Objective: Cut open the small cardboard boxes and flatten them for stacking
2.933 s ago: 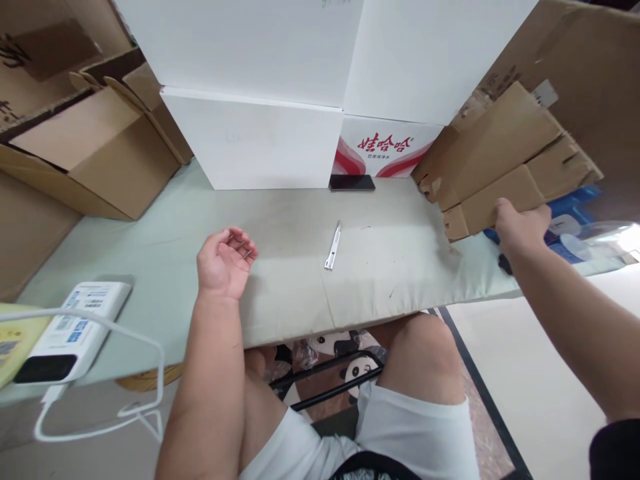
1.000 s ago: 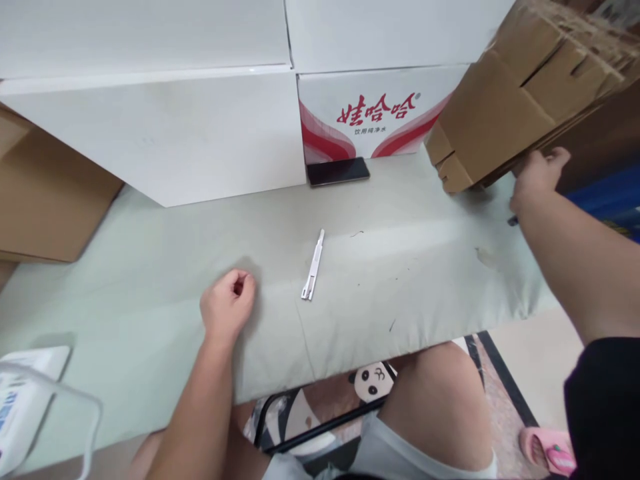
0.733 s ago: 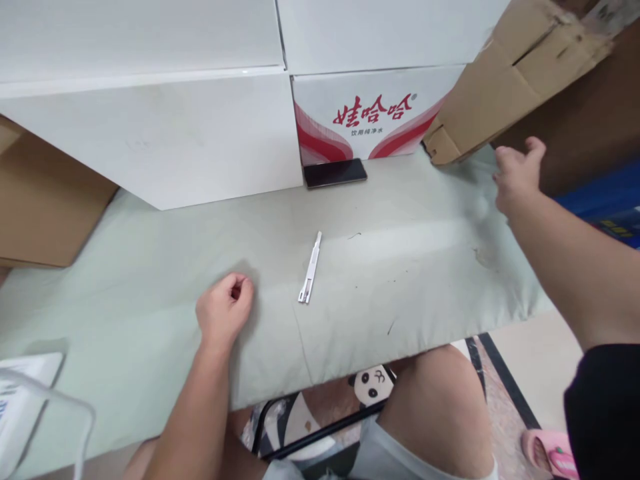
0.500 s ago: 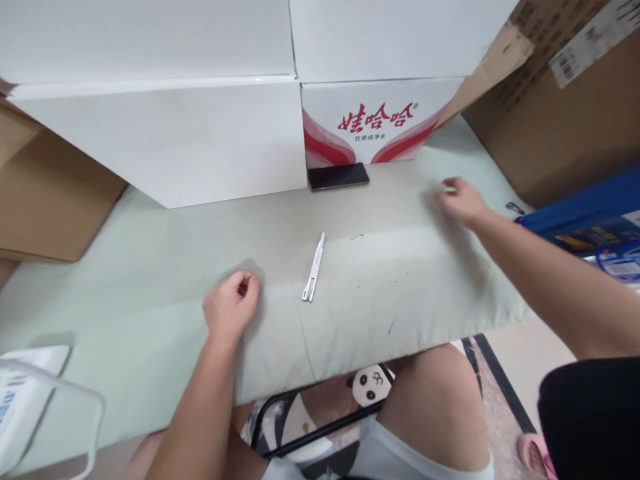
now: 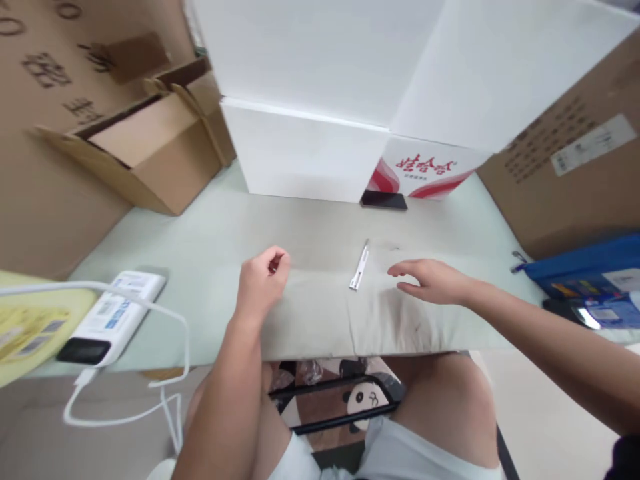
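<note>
A slim silver-white tool (image 5: pixel 360 267) with a long slot and a narrow tip lies on the pale green table cover (image 5: pixel 310 320). Left of it, my left hand (image 5: pixel 264 280) rests on the cover, its fingers curled in and the thumb against them; whatever may be inside is hidden. On the tool's other side, my right hand (image 5: pixel 433 280) hovers over the cover, fingers stretched towards the tool, thumb apart, nothing in it. A dark phone (image 5: pixel 384 200) lies flat behind the tool, against the printed white box (image 5: pixel 425 170).
White boxes (image 5: pixel 310 153) stand along the back. Brown cartons (image 5: pixel 170 160) flank them. A power bank (image 5: pixel 117 313) with a white cable (image 5: pixel 186 333) lies at left beside a yellow package (image 5: pixel 45 320). A blue pouch (image 5: pixel 590 273) is at right.
My right hand has moved from the table's right side towards the tool, and its fingers have opened out. My left hand stays curled. The camera view has shifted, showing more on the left.
</note>
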Demonstrator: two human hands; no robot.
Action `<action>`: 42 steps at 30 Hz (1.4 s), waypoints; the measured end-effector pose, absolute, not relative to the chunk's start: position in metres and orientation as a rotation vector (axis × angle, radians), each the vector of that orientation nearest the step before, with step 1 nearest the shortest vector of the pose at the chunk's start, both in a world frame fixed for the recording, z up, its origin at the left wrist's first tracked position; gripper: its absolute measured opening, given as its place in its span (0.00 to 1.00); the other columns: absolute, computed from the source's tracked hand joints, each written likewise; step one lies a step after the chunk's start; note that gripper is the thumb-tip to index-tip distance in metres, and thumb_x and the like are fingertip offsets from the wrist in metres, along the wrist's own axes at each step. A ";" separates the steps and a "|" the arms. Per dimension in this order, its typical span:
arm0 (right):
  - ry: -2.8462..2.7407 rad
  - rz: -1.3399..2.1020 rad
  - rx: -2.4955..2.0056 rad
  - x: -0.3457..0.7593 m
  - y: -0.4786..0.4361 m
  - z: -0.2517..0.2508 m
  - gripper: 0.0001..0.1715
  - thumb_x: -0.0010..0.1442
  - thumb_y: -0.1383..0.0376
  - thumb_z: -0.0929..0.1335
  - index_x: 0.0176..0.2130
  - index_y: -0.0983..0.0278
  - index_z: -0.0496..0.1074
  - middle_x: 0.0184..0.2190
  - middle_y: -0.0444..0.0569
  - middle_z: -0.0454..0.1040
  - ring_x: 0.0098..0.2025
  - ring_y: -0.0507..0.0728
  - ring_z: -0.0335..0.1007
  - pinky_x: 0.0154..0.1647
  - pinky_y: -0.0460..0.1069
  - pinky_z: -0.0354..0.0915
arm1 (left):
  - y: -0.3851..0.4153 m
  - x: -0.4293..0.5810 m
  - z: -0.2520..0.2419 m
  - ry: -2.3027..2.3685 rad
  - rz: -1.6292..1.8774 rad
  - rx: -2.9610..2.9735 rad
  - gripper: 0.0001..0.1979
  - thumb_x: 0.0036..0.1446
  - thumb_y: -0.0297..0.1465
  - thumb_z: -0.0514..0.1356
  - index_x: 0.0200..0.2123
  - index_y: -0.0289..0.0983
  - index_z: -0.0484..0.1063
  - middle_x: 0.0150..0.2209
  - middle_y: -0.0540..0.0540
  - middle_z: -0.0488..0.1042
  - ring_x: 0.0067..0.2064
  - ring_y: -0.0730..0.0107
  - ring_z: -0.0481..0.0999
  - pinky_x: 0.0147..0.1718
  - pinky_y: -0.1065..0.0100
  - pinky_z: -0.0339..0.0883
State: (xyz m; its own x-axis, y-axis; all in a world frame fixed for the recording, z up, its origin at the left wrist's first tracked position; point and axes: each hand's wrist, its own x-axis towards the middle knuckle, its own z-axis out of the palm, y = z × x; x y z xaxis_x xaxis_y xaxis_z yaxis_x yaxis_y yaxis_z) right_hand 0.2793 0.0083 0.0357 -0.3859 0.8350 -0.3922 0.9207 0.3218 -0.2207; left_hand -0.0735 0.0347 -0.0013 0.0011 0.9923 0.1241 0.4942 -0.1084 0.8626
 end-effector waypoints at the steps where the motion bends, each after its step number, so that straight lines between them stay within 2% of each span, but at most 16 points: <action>1: 2.425 -0.560 1.571 0.259 0.014 0.043 0.21 0.67 0.60 0.62 0.55 0.62 0.75 0.52 0.55 0.81 0.52 0.64 0.80 0.52 0.59 0.74 | 0.033 -0.081 0.000 1.539 1.055 1.643 0.11 0.57 0.38 0.55 0.27 0.40 0.70 0.23 0.51 0.70 0.26 0.69 0.68 0.30 0.67 0.61; 6: 2.687 -0.331 1.263 0.145 0.055 0.063 0.20 0.68 0.61 0.62 0.55 0.61 0.74 0.52 0.54 0.79 0.50 0.64 0.79 0.45 0.56 0.73 | 0.023 -0.119 0.004 1.482 1.085 1.592 0.10 0.59 0.36 0.55 0.28 0.40 0.71 0.25 0.51 0.73 0.28 0.68 0.71 0.32 0.67 0.61; 8: 2.837 -0.286 1.115 0.095 0.080 0.068 0.20 0.67 0.61 0.62 0.56 0.60 0.73 0.53 0.54 0.78 0.51 0.63 0.78 0.45 0.54 0.72 | 0.021 -0.131 0.004 1.503 1.102 1.545 0.09 0.59 0.35 0.56 0.29 0.40 0.72 0.26 0.49 0.76 0.30 0.67 0.73 0.33 0.66 0.63; 12: 3.059 -0.178 1.028 -0.004 0.146 0.081 0.22 0.66 0.63 0.63 0.57 0.63 0.71 0.55 0.56 0.75 0.53 0.64 0.75 0.52 0.57 0.71 | 0.023 -0.144 0.004 1.544 1.095 1.446 0.06 0.59 0.32 0.58 0.31 0.40 0.73 0.29 0.48 0.78 0.33 0.65 0.75 0.36 0.64 0.65; 14: 3.092 -0.057 1.095 -0.049 0.179 0.088 0.25 0.63 0.67 0.63 0.58 0.65 0.70 0.56 0.58 0.73 0.57 0.65 0.73 0.57 0.59 0.69 | 0.023 -0.148 0.004 1.523 1.062 1.409 0.06 0.60 0.31 0.58 0.31 0.40 0.73 0.29 0.48 0.78 0.33 0.65 0.75 0.36 0.64 0.65; 17: 3.159 0.086 1.083 -0.109 0.215 0.094 0.36 0.59 0.72 0.63 0.66 0.63 0.62 0.65 0.57 0.64 0.68 0.68 0.61 0.63 0.63 0.65 | 0.023 -0.152 0.003 1.460 1.042 1.375 0.06 0.61 0.31 0.57 0.31 0.41 0.72 0.30 0.48 0.78 0.33 0.67 0.75 0.35 0.65 0.64; 19: 3.251 0.173 0.964 -0.141 0.226 0.093 0.38 0.60 0.69 0.65 0.68 0.60 0.57 0.68 0.53 0.60 0.72 0.69 0.53 0.67 0.67 0.60 | 0.024 -0.155 0.002 1.437 1.043 1.359 0.07 0.62 0.31 0.57 0.30 0.41 0.71 0.30 0.49 0.78 0.33 0.68 0.75 0.35 0.65 0.64; 21: 3.293 0.256 0.920 -0.164 0.232 0.090 0.38 0.61 0.62 0.68 0.67 0.61 0.56 0.65 0.53 0.63 0.73 0.70 0.51 0.70 0.70 0.54 | 0.027 -0.158 0.000 1.436 1.039 1.347 0.08 0.62 0.31 0.56 0.30 0.41 0.70 0.31 0.49 0.78 0.33 0.68 0.75 0.34 0.66 0.64; 23: 3.215 0.288 1.040 -0.176 0.234 0.086 0.35 0.61 0.58 0.70 0.62 0.64 0.60 0.58 0.55 0.70 0.69 0.70 0.59 0.71 0.70 0.52 | 0.030 -0.158 -0.002 1.447 1.035 1.337 0.08 0.62 0.31 0.57 0.29 0.41 0.70 0.31 0.49 0.79 0.33 0.68 0.74 0.34 0.65 0.65; 25: 3.109 0.298 1.148 -0.177 0.234 0.084 0.23 0.64 0.59 0.68 0.56 0.66 0.64 0.50 0.55 0.75 0.60 0.67 0.69 0.69 0.68 0.55 | 0.032 -0.158 -0.002 1.442 1.060 1.327 0.07 0.61 0.30 0.57 0.29 0.41 0.70 0.30 0.49 0.78 0.32 0.68 0.74 0.34 0.64 0.65; 27: 3.054 0.304 1.197 -0.165 0.230 0.083 0.13 0.68 0.62 0.63 0.50 0.66 0.68 0.45 0.54 0.77 0.52 0.63 0.73 0.65 0.65 0.59 | 0.030 -0.157 0.000 1.425 1.194 1.320 0.07 0.60 0.29 0.58 0.28 0.40 0.70 0.28 0.49 0.77 0.31 0.69 0.73 0.34 0.65 0.66; 28: 3.056 0.299 1.203 -0.155 0.226 0.083 0.11 0.69 0.64 0.61 0.47 0.66 0.69 0.43 0.53 0.77 0.49 0.63 0.73 0.62 0.63 0.61 | 0.028 -0.157 0.002 1.420 1.316 1.317 0.07 0.60 0.29 0.58 0.28 0.40 0.70 0.27 0.49 0.76 0.30 0.69 0.73 0.34 0.65 0.66; 33: 3.220 0.326 1.005 -0.064 0.165 0.091 0.16 0.72 0.61 0.58 0.38 0.62 0.70 0.32 0.52 0.75 0.36 0.60 0.71 0.47 0.56 0.64 | 0.012 -0.172 0.012 1.577 2.138 1.005 0.08 0.59 0.29 0.55 0.27 0.40 0.68 0.22 0.53 0.66 0.26 0.71 0.66 0.30 0.67 0.62; 36: 3.329 0.310 0.625 0.005 0.095 0.104 0.17 0.72 0.65 0.58 0.36 0.59 0.72 0.26 0.48 0.69 0.30 0.57 0.65 0.44 0.54 0.66 | 0.012 -0.186 0.012 1.590 2.313 0.752 0.08 0.57 0.27 0.55 0.26 0.40 0.66 0.21 0.54 0.62 0.26 0.71 0.64 0.30 0.68 0.61; 39: 3.309 0.167 0.357 0.059 0.018 0.116 0.17 0.71 0.70 0.60 0.41 0.57 0.75 0.24 0.44 0.69 0.30 0.55 0.66 0.55 0.55 0.65 | 0.016 -0.191 0.013 1.506 2.137 0.890 0.03 0.58 0.33 0.60 0.34 0.40 0.72 0.33 0.50 0.73 0.38 0.67 0.73 0.38 0.67 0.67; 42: 3.269 -0.041 0.447 0.084 -0.038 0.117 0.20 0.71 0.70 0.59 0.37 0.59 0.76 0.26 0.46 0.72 0.33 0.55 0.72 0.57 0.53 0.65 | 0.018 -0.177 0.022 1.349 1.810 1.179 0.16 0.55 0.40 0.65 0.46 0.42 0.75 0.50 0.45 0.76 0.54 0.59 0.74 0.52 0.62 0.68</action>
State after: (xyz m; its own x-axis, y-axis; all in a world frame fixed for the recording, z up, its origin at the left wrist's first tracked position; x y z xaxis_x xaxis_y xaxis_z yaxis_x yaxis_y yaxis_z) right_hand 0.0841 -0.0383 0.1168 -0.9511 0.2687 0.1524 0.2649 0.9632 -0.0457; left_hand -0.1766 0.0175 0.0224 -0.4364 0.8466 0.3046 0.0496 -0.3154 0.9477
